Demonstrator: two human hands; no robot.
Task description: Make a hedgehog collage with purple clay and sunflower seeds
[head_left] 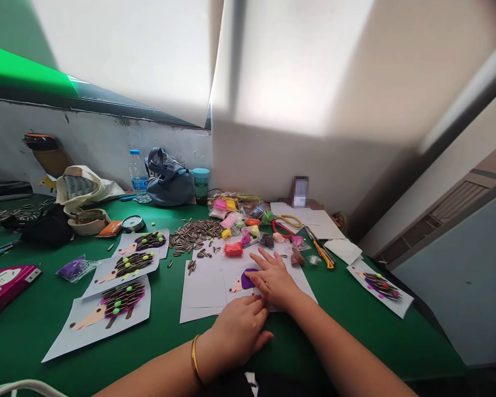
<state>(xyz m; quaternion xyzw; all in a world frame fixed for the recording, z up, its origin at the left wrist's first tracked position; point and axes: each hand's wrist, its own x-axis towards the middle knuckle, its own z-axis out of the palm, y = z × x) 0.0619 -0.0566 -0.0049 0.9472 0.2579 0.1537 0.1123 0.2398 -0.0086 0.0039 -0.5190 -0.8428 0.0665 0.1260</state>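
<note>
A hedgehog figure with a purple clay body (249, 279) and a pale snout lies on white paper (204, 286). My right hand (273, 278) rests over its right side, fingers spread, with fingertips on the purple clay. Just below, my left hand (242, 326), with a gold bangle at the wrist, lies at the paper's lower edge, its fingers near the figure's feet and partly overlapped by my right hand. Whether the left fingers hold anything is hidden. Loose sunflower seeds (191, 267) lie on the paper's upper left.
Finished hedgehog cards (138, 325) lie left, another card (403, 303) right. Behind the paper are a seed pile (194, 234), bagged clay (233, 250), red-handled scissors (281, 229) and a yellow cutter (324, 255). A bottle (136, 173), blue bag (169, 179) and cup (201, 184) stand by the wall.
</note>
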